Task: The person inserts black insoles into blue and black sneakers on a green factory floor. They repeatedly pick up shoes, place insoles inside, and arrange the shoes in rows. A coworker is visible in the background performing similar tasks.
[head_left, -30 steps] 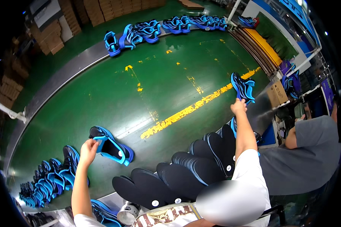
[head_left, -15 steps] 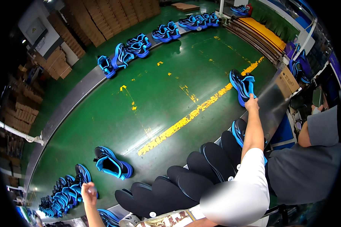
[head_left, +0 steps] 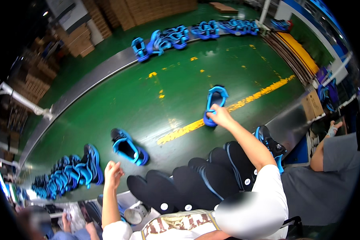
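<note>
My right hand [head_left: 219, 115] is closed on the heel of a black and blue sneaker [head_left: 217, 97], whose opening faces up over the green table near the yellow line. At the lower left, my left hand [head_left: 114, 174] is closed with curled fingers. What it holds, if anything, I cannot make out. Just beyond it, a second sneaker [head_left: 128, 149] stands alone on the green surface, untouched. Along the near edge lies an overlapping row of black insoles [head_left: 196, 180] with round white stickers. A further sneaker [head_left: 270, 141] sits by my right forearm.
Sneakers in a tight row [head_left: 70, 176] stand at left. More sneakers [head_left: 204, 30] line the far metal rim. A co-worker's grey sleeve [head_left: 340, 150] is close on the right, near a cardboard box [head_left: 312, 105]. Another person's hands [head_left: 68, 222] hold clear plastic at lower left.
My right hand has brought the held sneaker leftward and nearer, turning its opening up. My left hand has risen rightward toward the lone sneaker. The whole view has shifted.
</note>
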The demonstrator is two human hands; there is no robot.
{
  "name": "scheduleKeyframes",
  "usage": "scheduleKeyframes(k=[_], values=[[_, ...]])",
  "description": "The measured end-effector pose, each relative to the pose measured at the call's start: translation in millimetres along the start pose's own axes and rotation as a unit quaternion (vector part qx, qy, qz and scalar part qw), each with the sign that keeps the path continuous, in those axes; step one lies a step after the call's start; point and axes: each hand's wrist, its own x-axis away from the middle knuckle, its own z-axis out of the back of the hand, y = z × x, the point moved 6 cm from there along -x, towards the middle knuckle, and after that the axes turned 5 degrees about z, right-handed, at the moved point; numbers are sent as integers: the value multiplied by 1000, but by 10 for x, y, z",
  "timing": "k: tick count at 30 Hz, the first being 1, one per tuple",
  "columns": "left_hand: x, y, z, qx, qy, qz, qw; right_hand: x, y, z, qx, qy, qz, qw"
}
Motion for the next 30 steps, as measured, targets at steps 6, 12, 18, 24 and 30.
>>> scheduleKeyframes(k=[6, 12, 18, 24, 30], values=[[-11, 96, -152, -69, -9, 53, 996, 573, -1512, -920, -34, -356, 141, 923], [-196, 258, -187, -106, -43, -45, 992, 1412, -2621, -745, -97, -294, 270, 912], [-553, 127, -544, -201, -12, -212, 956, 2597, -1919, -1253, 11, -220, 99, 970], [-427, 257, -982, -400, 73, -349, 844, 2950, -1697, -1272, 103, -163, -9, 981], [-647, 156, -1194, -533, 41, -334, 777, 3011, -1704, -1188, 82, -136, -56, 986]])
